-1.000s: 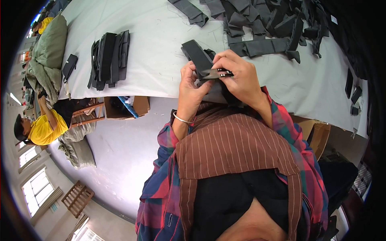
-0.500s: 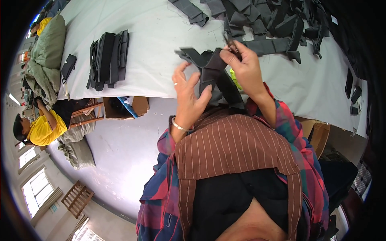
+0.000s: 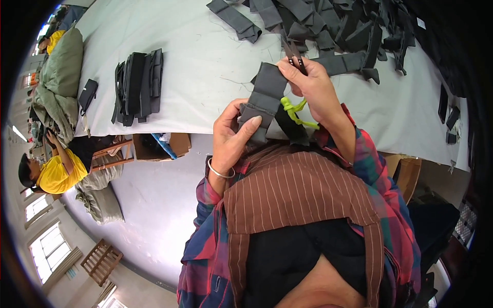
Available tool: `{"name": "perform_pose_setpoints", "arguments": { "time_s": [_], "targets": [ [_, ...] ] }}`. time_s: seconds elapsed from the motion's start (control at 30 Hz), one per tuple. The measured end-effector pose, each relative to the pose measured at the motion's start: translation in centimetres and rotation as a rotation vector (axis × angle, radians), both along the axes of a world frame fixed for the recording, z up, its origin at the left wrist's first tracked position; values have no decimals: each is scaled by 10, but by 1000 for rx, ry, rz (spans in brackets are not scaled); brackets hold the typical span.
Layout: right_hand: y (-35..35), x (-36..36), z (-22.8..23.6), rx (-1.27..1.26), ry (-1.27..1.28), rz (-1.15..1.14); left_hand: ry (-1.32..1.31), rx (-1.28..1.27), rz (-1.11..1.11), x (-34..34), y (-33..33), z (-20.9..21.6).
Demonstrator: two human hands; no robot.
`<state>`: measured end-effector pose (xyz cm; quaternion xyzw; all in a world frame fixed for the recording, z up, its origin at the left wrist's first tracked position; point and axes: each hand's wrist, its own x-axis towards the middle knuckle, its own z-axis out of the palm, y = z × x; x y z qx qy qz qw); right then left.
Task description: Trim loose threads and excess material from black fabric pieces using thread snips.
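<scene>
Now pinching the gray strip (image 3: 269, 88) between thumb and fingers of the left hand (image 3: 230, 134), not splayed like before, by the near edge of the table (image 3: 195, 77). Still gripping snips (image 3: 293, 54) in the right hand (image 3: 319, 90).

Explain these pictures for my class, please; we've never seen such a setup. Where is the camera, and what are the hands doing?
There is no machine here: these are a person's own bare hands. One wide camera on the person's head looks down, so straight edges bend near the rim. The left hand grips a dark fabric strip; the right hand holds dark snips near its top. On the pale table lie a neat stack of strips at left and a loose heap at upper right.
</scene>
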<state>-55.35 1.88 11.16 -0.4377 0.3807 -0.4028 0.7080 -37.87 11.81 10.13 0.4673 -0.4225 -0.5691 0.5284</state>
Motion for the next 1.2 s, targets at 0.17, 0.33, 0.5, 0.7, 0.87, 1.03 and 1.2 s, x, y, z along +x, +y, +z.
{"name": "perform_pose_setpoints", "arguments": {
  "time_s": [0.17,0.33,0.5,0.7,0.87,1.03,1.2],
  "targets": [
    [-1,-2,-4,-347,185,-81,41,97,91,2,-3,-2],
    [14,-7,9,-817,581,3,103,148,94,3,-3,-4],
    [19,-7,6,-965,721,14,110,159,60,3,-3,-4],
    [13,-16,7,-945,647,145,134,169,67,4,-1,-6],
    [14,-23,4,-833,532,110,147,157,61,7,-2,-6],
    [15,-19,7,-944,620,129,141,180,52,5,-3,-4],
    [15,-20,9,-1069,675,120,182,188,35,6,-3,-8]
  ]
}}
